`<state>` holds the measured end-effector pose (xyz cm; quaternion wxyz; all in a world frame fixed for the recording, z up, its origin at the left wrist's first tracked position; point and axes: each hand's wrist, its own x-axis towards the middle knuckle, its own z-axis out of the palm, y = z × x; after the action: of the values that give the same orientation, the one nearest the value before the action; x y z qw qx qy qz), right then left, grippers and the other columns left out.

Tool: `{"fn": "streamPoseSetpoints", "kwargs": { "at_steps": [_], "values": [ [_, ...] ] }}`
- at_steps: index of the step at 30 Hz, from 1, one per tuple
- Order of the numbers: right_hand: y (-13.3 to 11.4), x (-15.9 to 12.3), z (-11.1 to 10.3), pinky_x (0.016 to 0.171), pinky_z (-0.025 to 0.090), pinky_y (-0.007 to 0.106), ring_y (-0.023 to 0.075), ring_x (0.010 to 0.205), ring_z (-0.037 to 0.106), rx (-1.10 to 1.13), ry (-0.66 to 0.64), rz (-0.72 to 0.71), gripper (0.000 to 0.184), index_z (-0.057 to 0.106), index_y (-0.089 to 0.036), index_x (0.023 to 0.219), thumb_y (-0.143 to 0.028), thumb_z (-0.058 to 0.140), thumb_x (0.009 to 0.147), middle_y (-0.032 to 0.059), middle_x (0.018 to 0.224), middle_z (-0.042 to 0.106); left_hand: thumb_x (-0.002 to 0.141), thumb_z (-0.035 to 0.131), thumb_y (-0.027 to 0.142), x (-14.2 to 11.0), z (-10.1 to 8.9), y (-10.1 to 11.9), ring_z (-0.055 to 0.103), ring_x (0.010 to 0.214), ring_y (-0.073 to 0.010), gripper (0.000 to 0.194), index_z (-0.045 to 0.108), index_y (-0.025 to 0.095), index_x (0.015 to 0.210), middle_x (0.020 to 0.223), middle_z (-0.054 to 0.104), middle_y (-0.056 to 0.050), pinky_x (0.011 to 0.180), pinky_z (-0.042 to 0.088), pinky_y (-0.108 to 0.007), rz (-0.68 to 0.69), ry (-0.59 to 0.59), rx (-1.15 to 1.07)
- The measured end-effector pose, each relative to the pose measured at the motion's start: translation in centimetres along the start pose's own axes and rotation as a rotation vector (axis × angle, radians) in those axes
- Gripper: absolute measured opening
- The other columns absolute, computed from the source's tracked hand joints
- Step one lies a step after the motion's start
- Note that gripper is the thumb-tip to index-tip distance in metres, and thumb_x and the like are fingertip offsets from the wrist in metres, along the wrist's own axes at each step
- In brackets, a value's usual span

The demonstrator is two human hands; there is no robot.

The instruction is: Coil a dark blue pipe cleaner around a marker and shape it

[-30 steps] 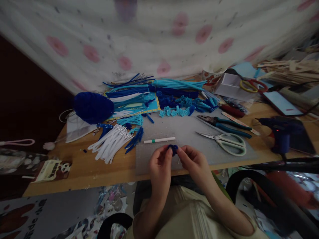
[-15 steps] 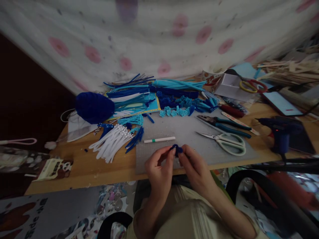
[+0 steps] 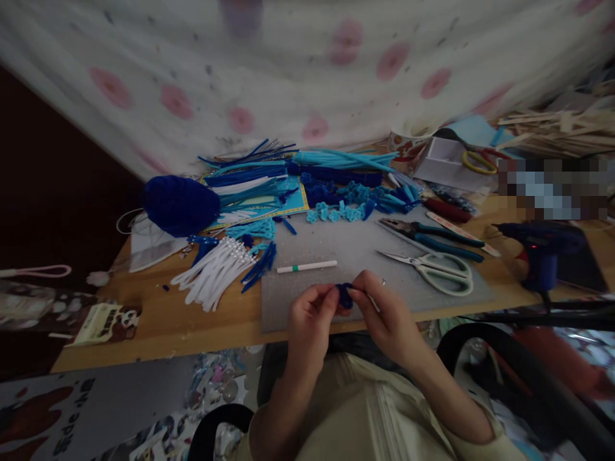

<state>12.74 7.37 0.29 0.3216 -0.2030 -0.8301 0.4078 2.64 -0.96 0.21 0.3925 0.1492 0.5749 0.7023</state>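
Observation:
A small dark blue piece of pipe cleaner (image 3: 344, 296), bent into a loop, is pinched between both hands over the front of the grey mat (image 3: 355, 256). My left hand (image 3: 312, 314) grips its left side with thumb and fingers. On its right side, the fingertips of my right hand (image 3: 382, 314) are closed on it. Just beyond my hands lies a white stick with a green band (image 3: 307, 266). Scissors with pale green handles (image 3: 432, 269) and teal-handled pliers (image 3: 427, 238) rest on the mat to the right.
White pipe cleaners with pearl tips (image 3: 211, 275) lie left of the mat, near a big dark blue fuzzy bundle (image 3: 180, 206). Light blue flower shapes (image 3: 336, 212) line the mat's back. A blue glue gun (image 3: 541, 253) stands at the right, a paper cup (image 3: 408, 144) behind.
Both hands have shifted slightly right and turned the dark blue piece, so its loop now shows at a different angle. My right hand has rotated a little.

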Motion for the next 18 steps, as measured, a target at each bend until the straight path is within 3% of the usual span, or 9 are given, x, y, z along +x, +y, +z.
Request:
{"fn": "streamPoseSetpoints", "kwargs": {
  "at_steps": [4, 11, 16, 18],
  "values": [
    [0.0, -0.1, -0.3, 0.058, 0.036, 0.026, 0.0143, 0.064, 0.046, 0.053, 0.025, 0.019, 0.022, 0.045, -0.022, 0.075, -0.021, 0.041, 0.098, -0.001, 0.07, 0.046, 0.074, 0.074, 0.038, 0.1, -0.2, 0.3, 0.064, 0.059, -0.0127, 0.024, 0.072, 0.015, 0.078, 0.067, 0.071, -0.002, 0.06, 0.053, -0.023, 0.056, -0.024, 0.05],
    [-0.2, -0.4, 0.5, 0.059, 0.034, 0.026, 0.0135, 0.062, 0.043, 0.124, 0.163, 0.167, 0.027, 0.046, -0.021, 0.07, -0.024, 0.045, 0.096, -0.0025, 0.065, 0.043, 0.081, 0.064, 0.052, -0.4, 0.0, 0.6, 0.066, 0.06, -0.0151, 0.04, 0.071, 0.013, 0.086, 0.073, 0.073, -0.005, 0.059, 0.054, -0.025, -0.06, -0.038, -0.159],
    [-0.6, -0.7, 0.7, 0.062, 0.036, 0.027, 0.0139, 0.064, 0.047, 0.14, 0.137, 0.19, 0.024, 0.051, -0.02, 0.073, -0.025, 0.045, 0.096, -0.0015, 0.067, 0.048, 0.07, 0.079, 0.034, -0.9, 0.8, 0.0, 0.067, 0.067, -0.0133, 0.029, 0.069, 0.014, 0.088, 0.077, 0.072, -0.003, 0.065, 0.056, -0.024, -0.014, 0.054, -0.048],
    [-0.7, -0.5, 0.3, 0.063, 0.037, 0.027, 0.0141, 0.066, 0.048, 0.142, 0.097, 0.191, 0.021, 0.052, -0.019, 0.077, -0.026, 0.046, 0.096, -0.0005, 0.07, 0.051, 0.071, 0.078, 0.03, -0.8, 0.6, 0.0, 0.067, 0.068, -0.0129, 0.025, 0.07, 0.014, 0.088, 0.077, 0.072, -0.003, 0.067, 0.055, -0.023, 0.001, 0.029, 0.003]
  ]
}}
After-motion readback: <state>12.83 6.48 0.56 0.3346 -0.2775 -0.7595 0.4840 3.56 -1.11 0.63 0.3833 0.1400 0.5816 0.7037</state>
